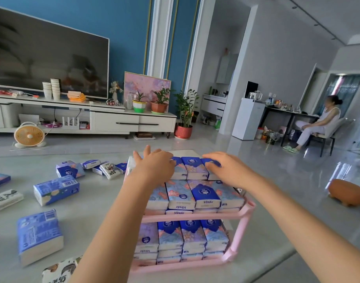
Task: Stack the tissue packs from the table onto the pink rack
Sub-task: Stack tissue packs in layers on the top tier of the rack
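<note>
Together left hand (154,163), right hand (226,166) flat on tissue packs (194,167)

We read "Vinda" on top-shelf tissue packs (208,198) just on our side of the right hand (224,166), some upside down, & on lower-shelf packs (190,231). Loose pack (56,189) left of the left hand (154,164): barcode, digits too small.

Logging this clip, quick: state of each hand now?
Left hand: open, fingers straight, resting on the top tissue packs.
Right hand: open, palm down on the same packs.
</note>
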A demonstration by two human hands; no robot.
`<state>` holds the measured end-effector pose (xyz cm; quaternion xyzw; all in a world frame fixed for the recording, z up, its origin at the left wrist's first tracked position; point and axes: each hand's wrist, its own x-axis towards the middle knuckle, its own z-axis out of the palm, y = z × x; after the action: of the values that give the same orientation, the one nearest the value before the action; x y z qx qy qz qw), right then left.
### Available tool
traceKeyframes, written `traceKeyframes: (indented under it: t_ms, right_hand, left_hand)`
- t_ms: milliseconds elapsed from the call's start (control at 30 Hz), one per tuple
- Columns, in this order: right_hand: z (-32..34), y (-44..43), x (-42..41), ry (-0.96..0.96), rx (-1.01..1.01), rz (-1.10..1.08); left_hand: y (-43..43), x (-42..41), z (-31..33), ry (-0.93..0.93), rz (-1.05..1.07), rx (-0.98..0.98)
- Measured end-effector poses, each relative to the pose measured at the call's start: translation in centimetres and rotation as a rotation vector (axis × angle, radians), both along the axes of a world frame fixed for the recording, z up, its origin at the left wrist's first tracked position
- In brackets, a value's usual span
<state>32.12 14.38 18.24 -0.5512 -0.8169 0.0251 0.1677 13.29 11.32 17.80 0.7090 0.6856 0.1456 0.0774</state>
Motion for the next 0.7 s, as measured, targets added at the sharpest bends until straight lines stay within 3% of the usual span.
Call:
traceKeyframes:
  t_ms: [233,500,567,700]
  right_hand:
    - [-1.0,-0.4,-1.2,0.026,-0.048,0.064]
    - [-1.1,-0.9,-1.8,-0.015,-0.043,0.062]
    - [-0.8,-1.2,-2.1,-0.017,0.004,0.049]
    - [0.4,-3.3,-5.5,0.130,0.171,0.156]
  left_hand:
    - [-0.7,-0.5,0.1,0.010,-0.131,-0.055]
    - [-0.3,-0.1,-0.4,0.062,-0.106,-0.025]
    - [-0.4,-0.4,-0.6,-0.051,-0.127,0.032]
    - [-1.8,-2.9,0.6,-0.516,-0.108,0.289]
